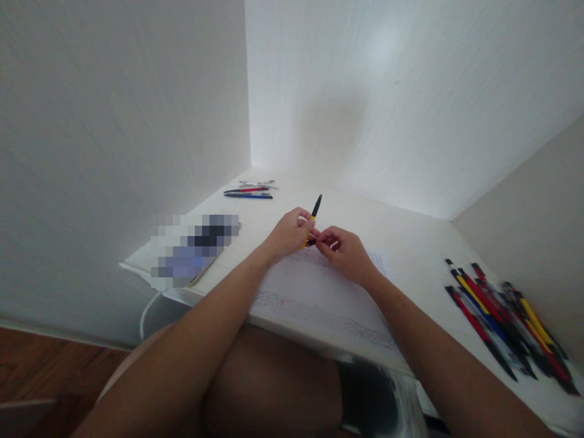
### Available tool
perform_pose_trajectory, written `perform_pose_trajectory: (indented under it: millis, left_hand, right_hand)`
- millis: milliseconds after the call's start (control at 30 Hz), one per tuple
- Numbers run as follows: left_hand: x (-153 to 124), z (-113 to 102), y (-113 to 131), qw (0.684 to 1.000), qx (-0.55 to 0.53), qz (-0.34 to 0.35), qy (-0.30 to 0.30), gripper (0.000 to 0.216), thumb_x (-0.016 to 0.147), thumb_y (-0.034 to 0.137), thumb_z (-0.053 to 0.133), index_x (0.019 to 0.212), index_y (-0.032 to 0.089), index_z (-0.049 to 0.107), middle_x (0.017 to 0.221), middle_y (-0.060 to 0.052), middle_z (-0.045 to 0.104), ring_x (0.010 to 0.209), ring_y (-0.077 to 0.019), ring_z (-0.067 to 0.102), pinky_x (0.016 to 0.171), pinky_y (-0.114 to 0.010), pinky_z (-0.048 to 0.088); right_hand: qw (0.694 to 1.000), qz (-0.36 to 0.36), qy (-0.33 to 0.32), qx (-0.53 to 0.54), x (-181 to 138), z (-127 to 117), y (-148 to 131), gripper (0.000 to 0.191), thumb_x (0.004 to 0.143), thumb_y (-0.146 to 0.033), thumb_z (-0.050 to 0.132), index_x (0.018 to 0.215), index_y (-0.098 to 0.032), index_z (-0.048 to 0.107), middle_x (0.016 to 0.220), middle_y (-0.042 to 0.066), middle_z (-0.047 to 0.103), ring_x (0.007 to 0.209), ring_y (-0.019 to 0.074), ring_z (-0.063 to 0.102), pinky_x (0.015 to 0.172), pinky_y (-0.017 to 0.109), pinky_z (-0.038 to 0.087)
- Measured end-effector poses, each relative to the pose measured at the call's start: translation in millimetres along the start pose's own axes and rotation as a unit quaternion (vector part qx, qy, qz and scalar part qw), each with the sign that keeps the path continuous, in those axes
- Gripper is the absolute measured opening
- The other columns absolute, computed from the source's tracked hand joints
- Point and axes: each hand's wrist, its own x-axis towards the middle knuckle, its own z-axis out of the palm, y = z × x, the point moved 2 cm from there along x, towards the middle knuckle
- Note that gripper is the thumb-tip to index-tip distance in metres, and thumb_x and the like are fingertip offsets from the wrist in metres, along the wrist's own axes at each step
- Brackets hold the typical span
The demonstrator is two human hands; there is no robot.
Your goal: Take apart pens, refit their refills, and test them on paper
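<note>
A yellow-and-black pen [312,222] is held above the middle of the table [410,243], tilted, with its dark tip pointing up and away. The left hand [288,233] is closed around the pen's lower barrel. The right hand [343,248] is pinched with its fingertips on the pen's bottom end, where a small dark part is seen; what that part is cannot be told.

Risks, as judged from this position:
- The small end part may be dropped if the pinch is loosened. It would likely roll off the near table edge onto the lap or the floor [45,371].
- The pen may slip if it is twisted while only the lower barrel is gripped.
- The pile of pens [502,316] at the right lies close to the table edge and may be swept off by the right forearm.

Surface and room: the table is pale, with a faint wood grain, and is set into a corner of white walls [114,121]. A white sheet with a lace-like border [314,292] lies under the hands. A few more pens [249,191] lie at the far left. A blurred-out flat object [196,249] rests at the left edge, and a white cable [148,310] hangs below it. The floor is dark brown wood.
</note>
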Motion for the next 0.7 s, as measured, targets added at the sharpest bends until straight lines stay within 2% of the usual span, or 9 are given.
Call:
perform_pose_trajectory:
  millis: [133, 367, 533, 700]
  left_hand:
    - [-3.4, 2.5, 4.8, 1.0, 0.002, 0.01, -0.007, 0.012, 0.088, 0.007, 0.055, 0.088, 0.017, 0.048, 0.072, -0.002, 0.067, 0.054, -0.0103, 0.057, 0.052, -0.023, 0.041]
    - [-5.8, 2.4, 6.5, 1.0, 0.012, 0.018, 0.003, 0.007, 0.091, 0.01, 0.054, 0.088, 0.015, 0.05, 0.078, -0.004, 0.066, 0.061, -0.0107, 0.059, 0.053, -0.022, 0.043]
    - [-1.6, 1.2, 2.3, 0.999, -0.013, 0.035, 0.005, 0.006, 0.094, 0.011, 0.051, 0.09, 0.016, 0.048, 0.08, -0.006, 0.069, 0.068, -0.013, 0.064, 0.06, -0.025, 0.049]
    - [2.0, 1.8, -5.8, 0.996, -0.079, 0.046, 0.021, 0.009, 0.094, 0.013, 0.051, 0.093, 0.017, 0.044, 0.085, -0.008, 0.069, 0.076, -0.0155, 0.066, 0.073, -0.033, 0.055]
  right_hand:
    - [0.998, 0.022, 0.014, 0.057, 0.9, -1.4, 7.4, 0.011, 0.084, -0.028, 0.065, 0.088, -0.018, 0.068, 0.078, 0.003, 0.069, 0.066, 0.015, 0.06, 0.061, 0.029, 0.047]
    - [0.994, 0.038, 0.016, 0.099, 1.3, -0.4, 11.6, 0.016, 0.084, -0.032, 0.069, 0.094, -0.019, 0.07, 0.082, 0.004, 0.07, 0.069, 0.0158, 0.061, 0.062, 0.03, 0.048]
    - [0.998, 0.039, -0.015, 0.051, 1.3, -2.9, 10.5, 0.016, 0.087, -0.034, 0.065, 0.088, -0.019, 0.07, 0.077, 0.003, 0.068, 0.064, 0.0148, 0.054, 0.059, 0.029, 0.043]
    - [0.997, 0.043, -0.06, 0.001, -1.0, -2.8, 10.1, 0.012, 0.086, -0.028, 0.063, 0.086, -0.019, 0.071, 0.073, 0.003, 0.066, 0.063, 0.0151, 0.053, 0.057, 0.029, 0.041]
